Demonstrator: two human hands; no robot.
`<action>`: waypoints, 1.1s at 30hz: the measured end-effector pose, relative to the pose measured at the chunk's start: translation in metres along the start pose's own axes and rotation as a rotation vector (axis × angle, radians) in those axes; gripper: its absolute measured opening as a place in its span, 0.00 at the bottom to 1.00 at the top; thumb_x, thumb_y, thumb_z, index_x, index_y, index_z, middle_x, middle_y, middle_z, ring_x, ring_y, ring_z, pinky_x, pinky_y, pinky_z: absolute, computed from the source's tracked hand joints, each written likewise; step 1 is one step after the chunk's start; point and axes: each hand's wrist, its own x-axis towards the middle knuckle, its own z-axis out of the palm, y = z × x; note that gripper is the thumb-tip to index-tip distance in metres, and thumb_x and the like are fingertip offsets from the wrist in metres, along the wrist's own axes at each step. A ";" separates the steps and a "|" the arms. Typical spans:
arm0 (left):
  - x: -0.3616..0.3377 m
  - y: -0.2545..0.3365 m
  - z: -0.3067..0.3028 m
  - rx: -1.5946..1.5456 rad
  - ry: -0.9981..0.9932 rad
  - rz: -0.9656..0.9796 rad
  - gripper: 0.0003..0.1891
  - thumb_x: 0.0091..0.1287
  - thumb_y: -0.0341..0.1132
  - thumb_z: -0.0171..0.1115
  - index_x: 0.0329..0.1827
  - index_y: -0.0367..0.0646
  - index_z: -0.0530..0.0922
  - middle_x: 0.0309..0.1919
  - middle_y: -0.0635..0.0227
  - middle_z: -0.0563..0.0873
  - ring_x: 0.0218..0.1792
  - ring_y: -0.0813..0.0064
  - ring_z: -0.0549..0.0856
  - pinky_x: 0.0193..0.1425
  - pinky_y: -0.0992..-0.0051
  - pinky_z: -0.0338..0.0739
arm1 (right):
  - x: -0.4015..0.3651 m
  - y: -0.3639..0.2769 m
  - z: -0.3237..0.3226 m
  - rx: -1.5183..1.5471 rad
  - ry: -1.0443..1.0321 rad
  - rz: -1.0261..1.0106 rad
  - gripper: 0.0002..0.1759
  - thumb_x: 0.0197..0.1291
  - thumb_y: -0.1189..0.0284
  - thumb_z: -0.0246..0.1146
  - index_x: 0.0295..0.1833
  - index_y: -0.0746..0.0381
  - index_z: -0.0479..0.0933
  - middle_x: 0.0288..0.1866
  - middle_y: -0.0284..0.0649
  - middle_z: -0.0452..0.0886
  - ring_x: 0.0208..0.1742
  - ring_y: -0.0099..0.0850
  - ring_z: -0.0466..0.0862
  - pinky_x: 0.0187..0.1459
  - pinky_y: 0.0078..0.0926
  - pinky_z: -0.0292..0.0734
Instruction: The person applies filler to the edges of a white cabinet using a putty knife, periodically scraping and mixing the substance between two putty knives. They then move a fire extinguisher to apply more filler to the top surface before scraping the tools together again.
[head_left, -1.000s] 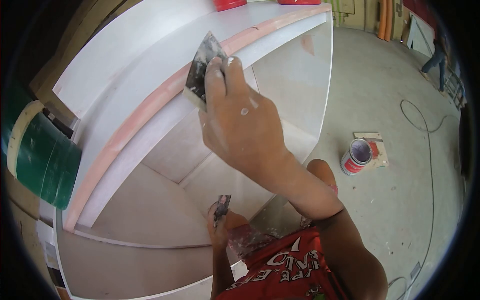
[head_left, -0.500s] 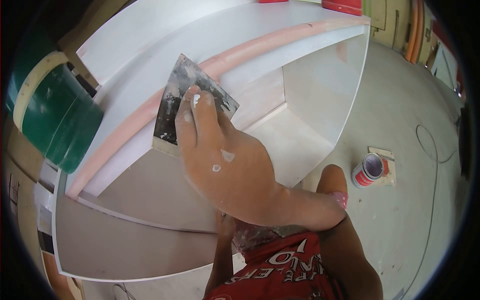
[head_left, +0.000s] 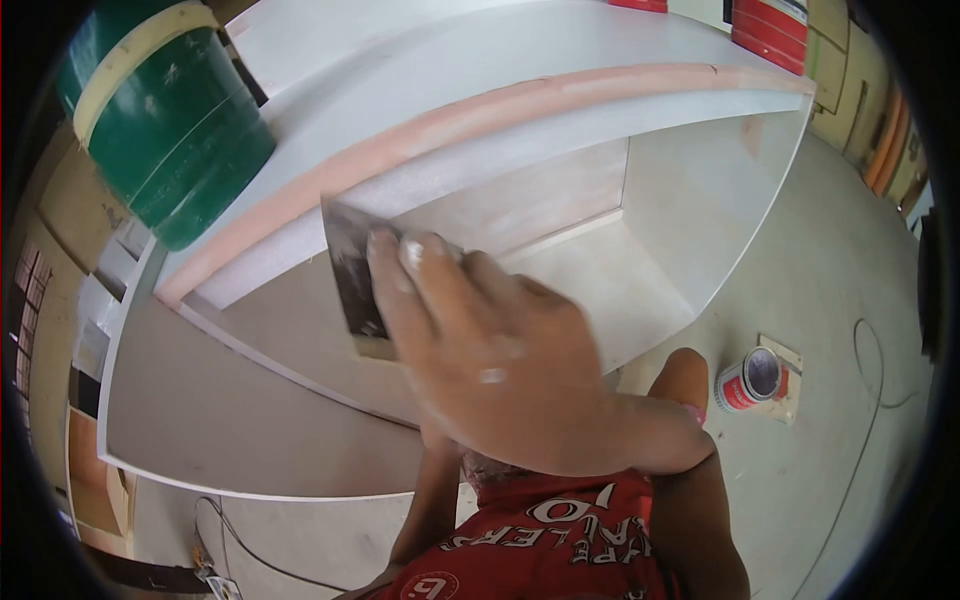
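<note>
My right hand (head_left: 500,350) grips a wide putty knife (head_left: 350,270), with fingers spread along the back of its dark, smeared blade. White smudges mark the fingers and knuckles. In this view the blade overlaps the lower edge of a white curved cabinet (head_left: 560,130) that has a pinkish filled band (head_left: 450,105) along its curved edge. Motion blurs the blade and hand a little. Below, my left forearm (head_left: 425,495) reaches up behind the right wrist, which hides my left hand.
A green bucket (head_left: 190,130) stands on the cabinet's left, and red containers (head_left: 770,35) at its far right. On the floor, an open tin (head_left: 748,380) sits on a small board (head_left: 790,385). A cable (head_left: 862,480) runs along the floor at right.
My right hand and the putty knife have moved down the view, off the pink band. The whole view has shifted, with the bucket and cabinet now further right and higher.
</note>
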 end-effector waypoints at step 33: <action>-0.010 -0.005 0.072 0.092 -0.130 -0.052 0.23 0.76 0.49 0.49 0.61 0.38 0.72 0.44 0.58 0.85 0.35 0.65 0.88 0.22 0.70 0.82 | -0.021 0.147 -0.005 -0.281 0.222 0.483 0.26 0.56 0.77 0.62 0.61 0.68 0.67 0.55 0.57 0.75 0.43 0.53 0.84 0.38 0.41 0.83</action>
